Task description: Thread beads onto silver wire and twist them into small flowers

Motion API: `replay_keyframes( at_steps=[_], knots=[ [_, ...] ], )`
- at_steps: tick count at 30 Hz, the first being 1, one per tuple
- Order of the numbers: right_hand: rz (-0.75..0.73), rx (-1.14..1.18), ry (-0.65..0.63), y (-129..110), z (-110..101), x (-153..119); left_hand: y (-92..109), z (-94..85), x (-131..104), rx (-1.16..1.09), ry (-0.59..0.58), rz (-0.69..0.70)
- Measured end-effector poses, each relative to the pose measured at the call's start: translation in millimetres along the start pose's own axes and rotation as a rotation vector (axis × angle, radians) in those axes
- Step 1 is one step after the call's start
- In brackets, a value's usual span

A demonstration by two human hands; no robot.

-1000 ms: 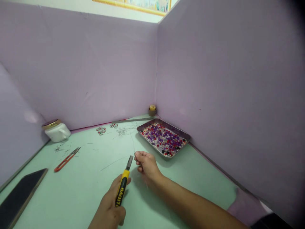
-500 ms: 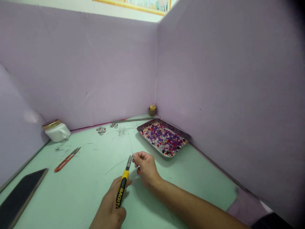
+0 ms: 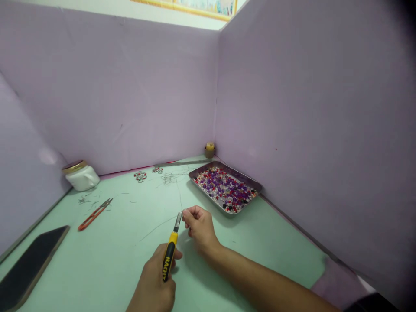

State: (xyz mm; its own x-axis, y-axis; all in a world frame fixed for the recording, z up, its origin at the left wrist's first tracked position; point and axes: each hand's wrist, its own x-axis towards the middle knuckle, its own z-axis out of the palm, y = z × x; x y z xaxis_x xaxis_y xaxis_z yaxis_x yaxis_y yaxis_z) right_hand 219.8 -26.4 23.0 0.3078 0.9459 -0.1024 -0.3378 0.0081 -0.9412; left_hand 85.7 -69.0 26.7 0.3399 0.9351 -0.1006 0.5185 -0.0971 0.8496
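My left hand [image 3: 157, 279] is wrapped round the yellow-and-black handle of what look like pliers [image 3: 169, 255], seen edge-on. Their metal tip [image 3: 178, 220] points away from me and meets a thin wire [image 3: 159, 225] beside my right fingertips. My right hand [image 3: 199, 227] is closed in a pinch on that wire, just right of the tip. One length of wire runs off to the left, and another goes up toward the back of the table. The pinched spot itself is mostly hidden by my fingers.
A metal tray [image 3: 211, 202] of mixed beads stands right of centre. Orange-handled thread snips [image 3: 94, 215], wire scraps [image 3: 85, 199], a white lidded jar [image 3: 82, 177] and a dark flat slab [image 3: 34, 264] lie left. Beaded pieces [image 3: 140, 176] are at the back, below purple partitions [image 3: 156, 95].
The view has shifted slightly, so things sit a little further right. Both hands keep the same hold, with the tool tip still at the wire.
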Motion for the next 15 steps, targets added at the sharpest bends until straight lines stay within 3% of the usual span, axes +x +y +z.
replay_keyframes(
  at_steps=[6, 10, 13, 15],
  knots=[
    [0.041, -0.011, -0.024, 0.0, 0.0, 5.8, -13.1, -0.8, 9.6, -0.053, -0.038, -0.053],
    [0.004, -0.009, 0.045, -4.3, -7.2, 19.9, -15.1, -11.7, 13.0, -0.124, -0.114, 0.026],
    [-0.010, 0.039, 0.099, -12.9, -13.8, 28.2, -16.3, -28.8, 15.8, 0.118, -0.077, 0.058],
    [0.031, 0.052, 0.026, -18.7, -16.5, 29.1, -21.9, -44.2, 21.3, 0.401, 0.038, 0.019]
  ],
)
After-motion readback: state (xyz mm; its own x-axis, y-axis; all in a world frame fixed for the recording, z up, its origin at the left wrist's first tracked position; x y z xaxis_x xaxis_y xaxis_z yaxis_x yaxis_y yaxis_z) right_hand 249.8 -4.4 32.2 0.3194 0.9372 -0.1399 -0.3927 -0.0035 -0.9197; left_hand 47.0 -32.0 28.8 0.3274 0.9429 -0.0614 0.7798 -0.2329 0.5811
